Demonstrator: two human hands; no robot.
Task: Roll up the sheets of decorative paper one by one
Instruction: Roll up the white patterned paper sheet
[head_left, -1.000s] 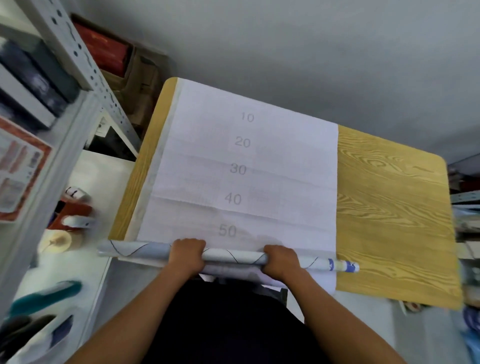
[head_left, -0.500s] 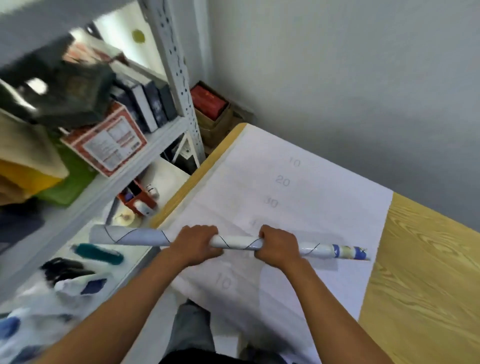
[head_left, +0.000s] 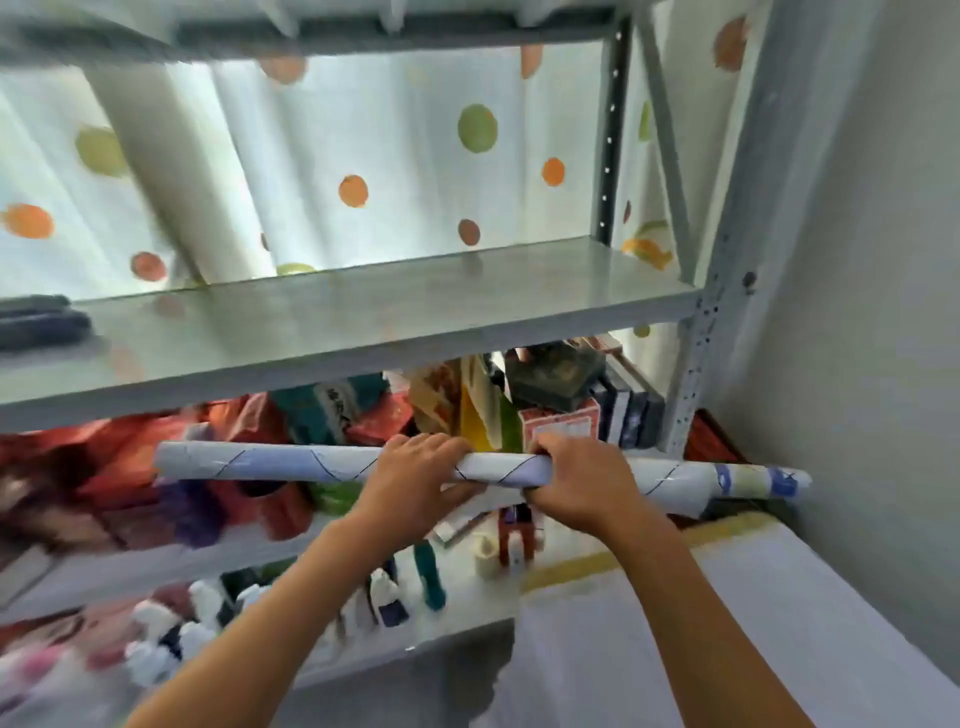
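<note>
Grey metal shelving (head_left: 363, 312) is filling the background, with a dotted curtain (head_left: 363, 156) hanging behind its upper bay. Both hands are holding one rolled paper tube (head_left: 270, 463) level in the air, in front of the cluttered lower shelf (head_left: 363, 415). Left hand (head_left: 415, 480) is wrapping its grip around the tube near the middle, fingers curling over the top. Right hand (head_left: 584, 480) is gripping just beside it, also curled over the top, a short bare stretch of tube showing between the two. Left of the left grip, the tube is running out long, pale blue with thin diagonal lines. Right of the right grip, it is ending in blue-patterned bands (head_left: 753, 480) close to the grey wall (head_left: 857, 364). Below the right grip, a flat white sheet (head_left: 701, 623) is lying on the surface (head_left: 587, 564), whose yellow edge is showing. Small bottles (head_left: 384, 597) are standing blurred below the left grip.
</note>
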